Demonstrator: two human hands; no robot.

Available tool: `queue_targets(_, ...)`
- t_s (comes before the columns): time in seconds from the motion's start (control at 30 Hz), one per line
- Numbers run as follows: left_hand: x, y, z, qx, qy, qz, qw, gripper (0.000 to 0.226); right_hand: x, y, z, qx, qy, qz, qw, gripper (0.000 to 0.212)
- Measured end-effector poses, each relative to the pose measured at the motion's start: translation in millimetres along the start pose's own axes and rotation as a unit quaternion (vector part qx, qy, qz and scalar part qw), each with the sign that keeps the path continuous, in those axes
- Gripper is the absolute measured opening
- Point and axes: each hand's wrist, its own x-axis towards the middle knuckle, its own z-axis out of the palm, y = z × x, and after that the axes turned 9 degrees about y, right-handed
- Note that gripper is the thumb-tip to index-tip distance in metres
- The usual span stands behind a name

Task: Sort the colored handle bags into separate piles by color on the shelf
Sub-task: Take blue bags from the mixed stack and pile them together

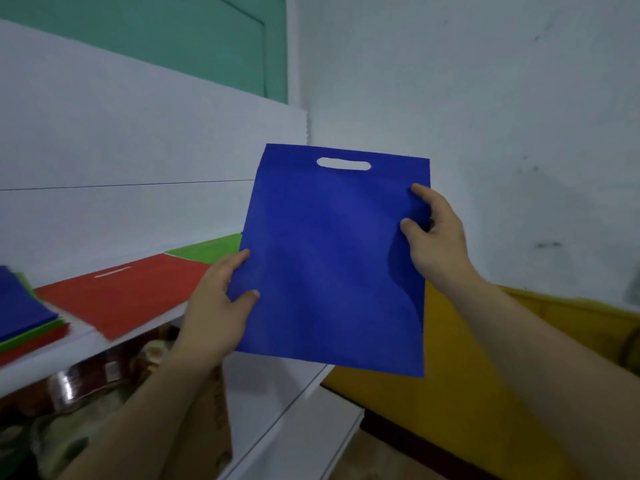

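A flat blue handle bag (pixel 329 258) with a cut-out handle at its top is held up in the air in front of the white shelf (pixel 86 337). My left hand (pixel 218 306) pinches its lower left edge. My right hand (pixel 436 237) pinches its right edge. A red bag (pixel 128 292) lies flat on the shelf, and a green bag (pixel 207 249) lies behind it, partly hidden by the blue bag. At the far left a mixed stack (pixel 24 317) has a blue bag on top, with green and red ones under it.
A white back panel (pixel 121 161) rises behind the shelf. Below the shelf a lower compartment holds dark, shiny items (pixel 86 379). A yellow surface (pixel 450 393) lies to the right under my right arm. A pale wall (pixel 485 98) stands behind.
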Motion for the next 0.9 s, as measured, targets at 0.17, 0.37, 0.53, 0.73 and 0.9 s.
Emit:
queue_targets(0.17,-9,27,98,-0.035,-0.035,0.033,0.998,0.055,32,41,-89,-0.06,0.03,0.011,0.998,0.047)
queue_targets(0.37,-19,49,196,-0.075,-0.085,0.043,0.993,0.054,60,85,-167,-0.105,0.069,0.036,0.991,0.046)
queue_targets(0.53,-14,53,256,-0.074,-0.117,0.051,0.989,0.053,79,122,-196,-0.119,0.086,0.055,0.988,0.045)
queue_targets(0.73,14,33,321,-0.116,-0.155,0.03,0.981,0.053,110,169,-201,-0.143,0.115,0.072,0.98,0.045)
queue_targets(0.9,65,15,372,-0.116,-0.156,0.04,0.98,0.053,159,201,-179,-0.152,0.129,0.071,0.977,0.044)
